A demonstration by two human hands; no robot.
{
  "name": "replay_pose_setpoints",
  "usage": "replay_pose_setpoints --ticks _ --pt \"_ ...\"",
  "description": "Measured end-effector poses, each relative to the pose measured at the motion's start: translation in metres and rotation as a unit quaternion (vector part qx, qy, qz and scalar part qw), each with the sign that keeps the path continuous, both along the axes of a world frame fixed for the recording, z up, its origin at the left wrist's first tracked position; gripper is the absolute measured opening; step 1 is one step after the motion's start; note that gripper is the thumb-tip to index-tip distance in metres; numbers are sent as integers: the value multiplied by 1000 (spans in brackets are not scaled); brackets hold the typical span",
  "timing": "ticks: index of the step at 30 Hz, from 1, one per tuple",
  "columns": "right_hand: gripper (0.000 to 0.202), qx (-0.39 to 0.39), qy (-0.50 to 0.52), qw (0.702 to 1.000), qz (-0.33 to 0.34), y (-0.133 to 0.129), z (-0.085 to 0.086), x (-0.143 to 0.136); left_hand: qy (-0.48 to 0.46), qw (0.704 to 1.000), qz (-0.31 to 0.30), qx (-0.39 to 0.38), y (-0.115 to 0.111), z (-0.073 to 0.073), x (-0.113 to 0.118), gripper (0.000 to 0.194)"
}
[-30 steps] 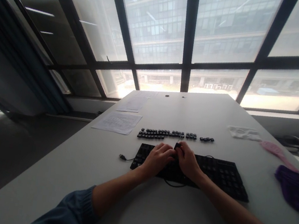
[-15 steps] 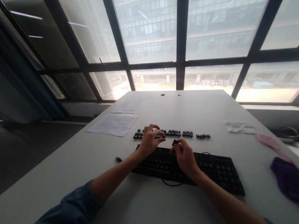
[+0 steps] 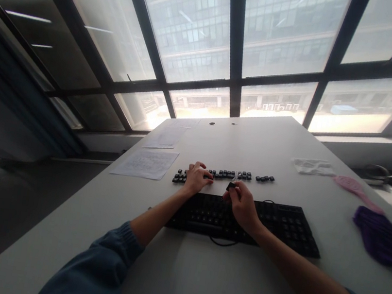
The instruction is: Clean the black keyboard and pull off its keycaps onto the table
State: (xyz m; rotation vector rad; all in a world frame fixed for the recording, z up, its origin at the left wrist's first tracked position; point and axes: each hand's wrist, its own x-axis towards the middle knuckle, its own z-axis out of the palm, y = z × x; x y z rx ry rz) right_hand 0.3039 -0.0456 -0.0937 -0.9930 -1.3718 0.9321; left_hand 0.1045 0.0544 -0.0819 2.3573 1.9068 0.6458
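Observation:
A black keyboard [image 3: 290, 228] lies on the white table, with some of its key positions looking bare in the middle. Behind it runs a row of loose black keycaps [image 3: 227, 174]. Over the left part of that row is my left hand [image 3: 196, 179], thumb and forefinger apart, close to the keycaps; I see nothing between them. My right hand [image 3: 244, 207], above the keyboard's middle, pinches a small black piece with thin wire prongs, which looks like a keycap puller [image 3: 230, 186]. Its lower fingers are partly hidden.
Printed sheets of paper [image 3: 145, 163] lie on the left side of the table [image 3: 176, 277]. On the right are a white cloth-like item [image 3: 314, 167], a pink brush [image 3: 350, 185] and a purple cloth [image 3: 383, 239]. A cable [image 3: 223, 243] loops out at the keyboard's front edge.
My left hand has shifted slightly left and come closer to the keycap row. My right hand stays nearly in place, its black piece tilted a little differently.

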Motion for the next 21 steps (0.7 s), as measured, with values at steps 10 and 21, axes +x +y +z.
replay_pose_setpoints --ticks 10,21 --pt "18 24 -24 998 -52 3 9 11 -37 999 -4 21 -10 21 -7 23" --pt "17 75 -197 977 9 -11 10 16 -107 976 -188 -4 -111 11 30 13"
